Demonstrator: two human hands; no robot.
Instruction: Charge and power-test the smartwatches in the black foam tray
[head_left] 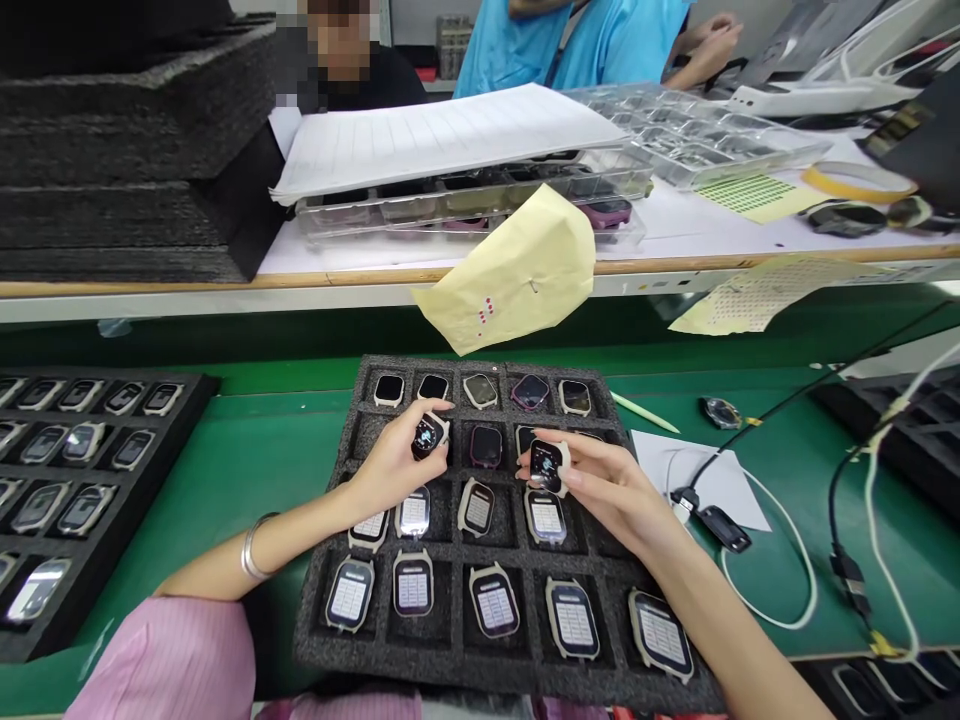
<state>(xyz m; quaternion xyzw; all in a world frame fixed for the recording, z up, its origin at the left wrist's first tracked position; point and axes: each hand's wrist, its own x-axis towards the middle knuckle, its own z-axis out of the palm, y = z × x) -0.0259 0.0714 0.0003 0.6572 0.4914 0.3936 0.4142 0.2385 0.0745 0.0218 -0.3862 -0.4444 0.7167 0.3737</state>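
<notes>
My left hand [405, 450] is closed around a smartwatch body [430, 436] whose dark screen is lit with a watch face. In my right hand [600, 475], thumb and fingers pinch a second, pale-framed smartwatch body [549, 466], its screen also lit. Both hands are over a black foam tray [510, 680] with square compartments. Strapless watches lie in it: the nearer rows, such as this watch [495, 605], show white list-like screens, while the farthest row, such as this watch [389, 390], has dark screens. My hands and forearms hide some compartments.
Another foam tray [202, 385] of watches lies left on the green bench [262, 420]. Cables [802, 590], a charger [724, 530], white paper [750, 495] and a green pen [645, 412] lie right. Stacked foam [135, 220] and clear trays [360, 212] occupy the shelf; people are behind.
</notes>
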